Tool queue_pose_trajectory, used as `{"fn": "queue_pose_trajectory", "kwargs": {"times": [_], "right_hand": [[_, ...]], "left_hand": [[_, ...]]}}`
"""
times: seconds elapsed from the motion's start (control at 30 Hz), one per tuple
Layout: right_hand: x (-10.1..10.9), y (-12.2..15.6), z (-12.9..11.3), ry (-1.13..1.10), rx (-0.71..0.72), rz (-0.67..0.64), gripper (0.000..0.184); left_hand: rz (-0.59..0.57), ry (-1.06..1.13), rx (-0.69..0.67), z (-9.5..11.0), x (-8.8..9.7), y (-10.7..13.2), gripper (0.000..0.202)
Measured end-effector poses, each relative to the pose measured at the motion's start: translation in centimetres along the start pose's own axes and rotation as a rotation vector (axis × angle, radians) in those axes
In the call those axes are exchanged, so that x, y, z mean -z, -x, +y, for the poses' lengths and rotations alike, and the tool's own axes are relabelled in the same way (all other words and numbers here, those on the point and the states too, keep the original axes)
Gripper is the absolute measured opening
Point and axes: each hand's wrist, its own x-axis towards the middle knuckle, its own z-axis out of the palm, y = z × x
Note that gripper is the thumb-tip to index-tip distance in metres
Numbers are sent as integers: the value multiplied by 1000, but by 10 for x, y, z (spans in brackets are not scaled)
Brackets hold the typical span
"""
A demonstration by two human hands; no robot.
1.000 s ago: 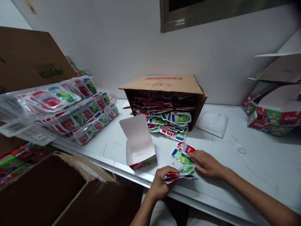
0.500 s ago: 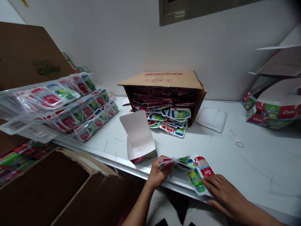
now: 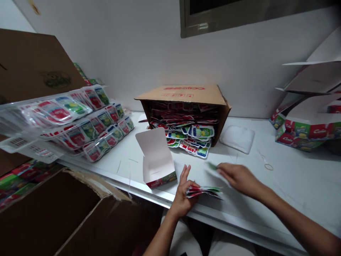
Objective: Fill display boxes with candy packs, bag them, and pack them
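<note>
Left hand [image 3: 185, 200] grips a bunch of shiny flat packets [image 3: 204, 192] near the front edge of the worktop, with some fingers sticking up. Right hand [image 3: 239, 178] pinches a thin packet [image 3: 212, 166] with green on it, just above the worktop.

The worktop [image 3: 247, 213] is white, flat and smooth. Low on the left is a big brown cardboard box [image 3: 45, 213] with a rough, torn edge. Above it, clear plastic sheets [image 3: 10, 122] hold rows of red and green packets. At the back, a smaller brown box [image 3: 183, 92] lies on its side, full of flat packets in layers. On the right is printed card [image 3: 299, 131], folded and red, green and white. The little open box [image 3: 160, 163] is smooth white inside, with its flap up. A white pad [image 3: 237, 138] has round corners. A thin ring [image 3: 268, 166] is smallest.

The right hand's packet is too blurry to read. The picture's edge cuts off the printed card. The bunched packets overlap, so I can't count them. I count three plastic rows, one little box, one pad and one ring.
</note>
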Motion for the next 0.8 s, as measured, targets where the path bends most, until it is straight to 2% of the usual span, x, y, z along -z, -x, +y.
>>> {"fn": "queue_pose_trajectory", "kwargs": {"times": [0.07,0.1,0.13,0.17,0.2,0.23,0.33,0.4,0.47,0.53,0.63,0.7,0.8], "right_hand": [[-15,-18,-22,-149,159,-222,35],[-23,-24,-27,-227,201,-302,38],[-29,-30,-27,-290,217,-347,42],[-35,-36,-23,-307,203,-341,47],[-41,-43,-14,-281,175,-294,49],[-47,-51,-3,-223,141,-222,47],[-65,-78,34,-5,41,40,35],[-77,-94,53,48,18,107,37],[-87,-102,63,68,22,149,38],[-91,-99,64,55,42,176,35],[-83,-72,52,-28,85,172,32],[-72,-48,37,-209,81,72,33],[-55,-20,17,-549,31,-146,35]], "left_hand": [[24,109,70,-4,-2,2,20],[41,185,120,-6,-2,3,32],[57,255,164,-8,-1,4,45],[66,302,193,-9,1,4,56],[58,312,200,-10,3,4,61],[38,287,182,-9,5,3,57],[-12,173,82,-5,9,-2,24],[-13,174,67,-2,10,-3,17],[-17,211,129,-1,10,-2,21],[-30,204,183,-3,10,0,23],[22,119,139,-7,11,-1,20],[69,70,97,-8,12,-4,20],[40,88,76,-10,12,-7,18]]}}
